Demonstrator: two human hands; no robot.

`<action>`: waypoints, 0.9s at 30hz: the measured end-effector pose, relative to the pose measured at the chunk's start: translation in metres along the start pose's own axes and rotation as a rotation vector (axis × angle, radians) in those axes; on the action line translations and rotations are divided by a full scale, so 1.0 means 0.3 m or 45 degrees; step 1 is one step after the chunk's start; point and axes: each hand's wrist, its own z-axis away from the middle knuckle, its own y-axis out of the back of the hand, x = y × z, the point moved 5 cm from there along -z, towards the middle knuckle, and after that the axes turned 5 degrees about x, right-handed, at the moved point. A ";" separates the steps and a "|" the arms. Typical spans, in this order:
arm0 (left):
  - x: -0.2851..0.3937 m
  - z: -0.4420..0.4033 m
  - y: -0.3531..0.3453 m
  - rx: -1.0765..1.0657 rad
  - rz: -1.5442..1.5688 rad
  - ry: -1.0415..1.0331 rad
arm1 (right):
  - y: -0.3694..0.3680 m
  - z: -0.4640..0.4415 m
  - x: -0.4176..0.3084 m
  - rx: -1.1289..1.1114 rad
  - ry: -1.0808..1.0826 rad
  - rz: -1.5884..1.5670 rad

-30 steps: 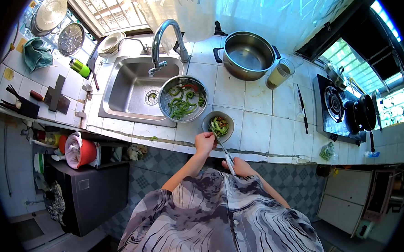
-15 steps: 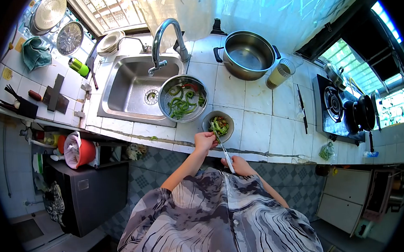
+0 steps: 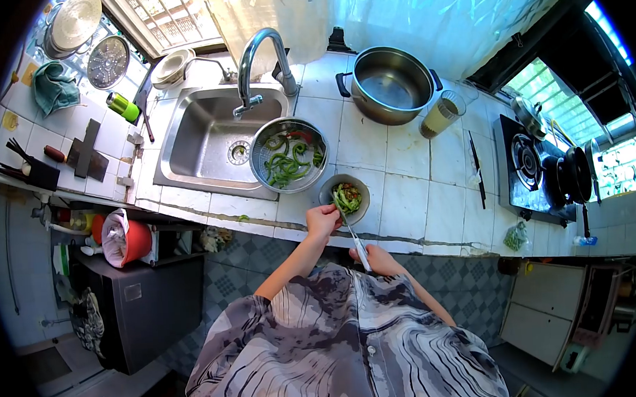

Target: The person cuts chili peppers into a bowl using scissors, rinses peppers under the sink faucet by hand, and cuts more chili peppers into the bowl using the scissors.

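Observation:
My left hand [image 3: 323, 220] is closed in a pinch at the left rim of a small grey bowl [image 3: 362, 209]. A green chili pepper seems to be between its fingers, mostly hidden by them. In the bowl lie cut green and red pepper pieces [image 3: 346, 198]. My right hand [image 3: 380, 260], low by the counter edge, is closed around white-handled scissors [image 3: 361, 252], whose blades point up toward the bowl beside my left fingertips. Behind the bowl, a metal colander [image 3: 258, 162] holds long green peppers [image 3: 285, 168] and a red one.
The steel sink [image 3: 186, 151] with its faucet [image 3: 243, 73] is at the left. A large pot [image 3: 391, 87] and a glass of cloudy liquid [image 3: 439, 116] stand at the back. Black chopsticks [image 3: 477, 168], a bagged green bundle [image 3: 514, 237] and a gas stove [image 3: 525, 162] are at the right.
Both hands, the scissors and the bowl keep nearly the same places. The view has shifted very slightly, and no pepper has visibly been moved.

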 end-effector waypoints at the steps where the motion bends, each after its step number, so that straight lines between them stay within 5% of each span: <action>1: 0.000 0.001 -0.001 -0.002 0.041 -0.007 | 0.004 0.002 -0.014 -0.020 -0.003 -0.024; 27: -0.025 -0.044 0.004 -0.041 0.114 -0.030 | 0.023 0.019 -0.061 -0.006 0.083 0.021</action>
